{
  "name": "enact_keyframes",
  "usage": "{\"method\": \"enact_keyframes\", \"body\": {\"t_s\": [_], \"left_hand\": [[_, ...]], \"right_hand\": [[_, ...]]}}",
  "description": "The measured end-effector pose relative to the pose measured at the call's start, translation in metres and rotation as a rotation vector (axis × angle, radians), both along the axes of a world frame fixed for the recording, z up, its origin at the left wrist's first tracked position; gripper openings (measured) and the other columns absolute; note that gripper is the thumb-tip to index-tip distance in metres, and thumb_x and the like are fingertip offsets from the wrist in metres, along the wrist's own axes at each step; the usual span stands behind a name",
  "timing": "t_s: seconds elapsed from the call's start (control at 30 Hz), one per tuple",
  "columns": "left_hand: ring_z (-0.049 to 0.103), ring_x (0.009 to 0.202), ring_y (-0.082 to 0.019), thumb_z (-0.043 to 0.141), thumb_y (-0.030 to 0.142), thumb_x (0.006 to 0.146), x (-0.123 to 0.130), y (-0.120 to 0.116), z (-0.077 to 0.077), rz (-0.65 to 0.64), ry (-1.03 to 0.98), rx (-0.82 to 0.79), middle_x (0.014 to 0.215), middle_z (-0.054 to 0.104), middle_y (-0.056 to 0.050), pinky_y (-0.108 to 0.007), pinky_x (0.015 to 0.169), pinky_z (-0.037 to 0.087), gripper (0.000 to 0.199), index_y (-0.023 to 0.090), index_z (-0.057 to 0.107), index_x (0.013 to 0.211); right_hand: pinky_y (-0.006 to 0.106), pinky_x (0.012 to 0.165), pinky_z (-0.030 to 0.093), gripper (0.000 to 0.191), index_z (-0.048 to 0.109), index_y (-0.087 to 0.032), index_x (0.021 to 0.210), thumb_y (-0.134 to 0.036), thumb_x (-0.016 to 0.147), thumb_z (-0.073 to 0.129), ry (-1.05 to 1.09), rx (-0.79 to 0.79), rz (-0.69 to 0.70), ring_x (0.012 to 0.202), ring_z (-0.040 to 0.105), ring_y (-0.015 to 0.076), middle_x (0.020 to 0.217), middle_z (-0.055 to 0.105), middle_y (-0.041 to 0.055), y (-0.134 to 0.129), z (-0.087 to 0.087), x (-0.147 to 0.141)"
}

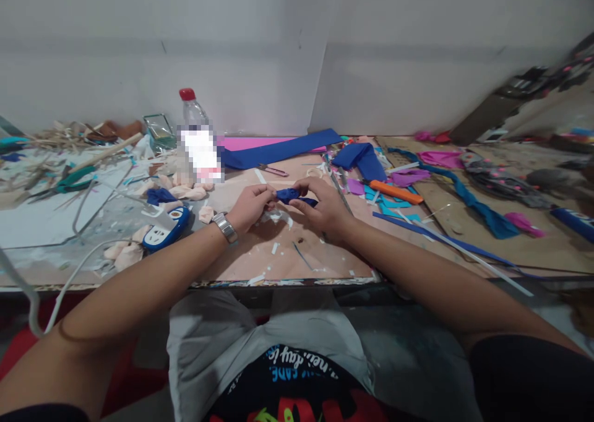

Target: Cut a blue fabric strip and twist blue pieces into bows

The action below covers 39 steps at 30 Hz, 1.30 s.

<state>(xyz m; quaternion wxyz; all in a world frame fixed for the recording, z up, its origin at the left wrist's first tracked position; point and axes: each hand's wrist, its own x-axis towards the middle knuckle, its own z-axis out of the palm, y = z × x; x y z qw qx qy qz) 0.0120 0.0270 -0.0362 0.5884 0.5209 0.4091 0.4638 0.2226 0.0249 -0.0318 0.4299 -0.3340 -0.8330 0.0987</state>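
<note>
Between my two hands is a small piece of dark blue, gathered fabric [288, 195], held just above the table. My left hand [253, 204], with a metal watch on its wrist, pinches the fabric's left end. Fingers of my right hand [322, 206] close around its right side, and a dark blue tip shows beneath the thumb. Behind the hands lie a small pair of snips [273, 170] and a long blue fabric strip [288, 151]. A folded blue strip [361, 160] rests to the right of that.
An orange utility knife [396, 192] lies right of my hands among fabric scraps. To the left are a blue-and-white power strip [167, 229] with cords, peach fabric pieces [190, 190] and a red-capped bottle [187, 95]. Green-handled pliers [77, 179] lie farther left. A wall stands behind.
</note>
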Motion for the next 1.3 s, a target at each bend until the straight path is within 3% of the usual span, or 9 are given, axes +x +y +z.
{"method": "enact_keyframes", "body": {"t_s": [0.43, 0.73, 0.83, 1.0, 1.3], "left_hand": [[0.047, 0.052, -0.009, 0.066, 0.028, 0.082, -0.0007, 0.0001, 0.0013, 0.009, 0.023, -0.024, 0.059, 0.056, 0.000, -0.021, 0.050, 0.034, 0.021, 0.015, 0.061, 0.066], [0.050, 0.055, -0.009, 0.063, 0.040, 0.090, -0.0017, 0.0039, -0.0011, -0.013, -0.032, -0.034, 0.065, 0.058, -0.002, -0.021, 0.052, 0.037, 0.033, 0.014, 0.063, 0.070], [0.050, 0.056, -0.009, 0.071, 0.045, 0.085, -0.0025, 0.0028, -0.0010, -0.079, -0.038, -0.013, 0.065, 0.057, -0.001, -0.021, 0.052, 0.036, 0.034, 0.014, 0.064, 0.073], [0.047, 0.052, -0.008, 0.075, 0.035, 0.074, -0.0016, -0.0004, 0.0003, -0.109, -0.010, -0.015, 0.064, 0.057, 0.002, -0.020, 0.047, 0.031, 0.023, 0.017, 0.061, 0.076], [0.048, 0.055, -0.009, 0.069, 0.030, 0.076, -0.0003, -0.0007, -0.0010, -0.096, -0.013, -0.005, 0.063, 0.056, 0.001, -0.019, 0.051, 0.034, 0.016, 0.017, 0.059, 0.076]], "right_hand": [[0.042, 0.088, 0.049, 0.037, 0.066, -0.022, 0.110, -0.056, 0.097, 0.062, -0.038, -0.024, 0.026, 0.092, 0.064, 0.0267, 0.100, 0.071, 0.0095, 0.0036, -0.0029, 0.0013], [0.039, 0.086, 0.051, 0.031, 0.065, -0.021, 0.111, -0.047, 0.094, 0.070, 0.060, -0.121, -0.038, 0.094, 0.063, 0.0250, 0.106, 0.070, 0.0085, 0.0031, -0.0043, 0.0013], [0.039, 0.085, 0.050, 0.030, 0.065, -0.021, 0.108, -0.046, 0.092, 0.071, 0.067, -0.094, -0.039, 0.092, 0.062, 0.0246, 0.100, 0.069, 0.0073, 0.0045, -0.0043, 0.0012], [0.039, 0.083, 0.049, 0.027, 0.065, -0.022, 0.103, -0.046, 0.092, 0.071, 0.069, -0.078, -0.051, 0.089, 0.061, 0.0239, 0.095, 0.069, 0.0061, 0.0036, -0.0029, 0.0007], [0.037, 0.081, 0.048, 0.021, 0.066, -0.021, 0.101, -0.042, 0.094, 0.068, 0.113, -0.100, -0.091, 0.086, 0.060, 0.0219, 0.093, 0.069, 0.0050, 0.0004, -0.0004, -0.0020]]}}
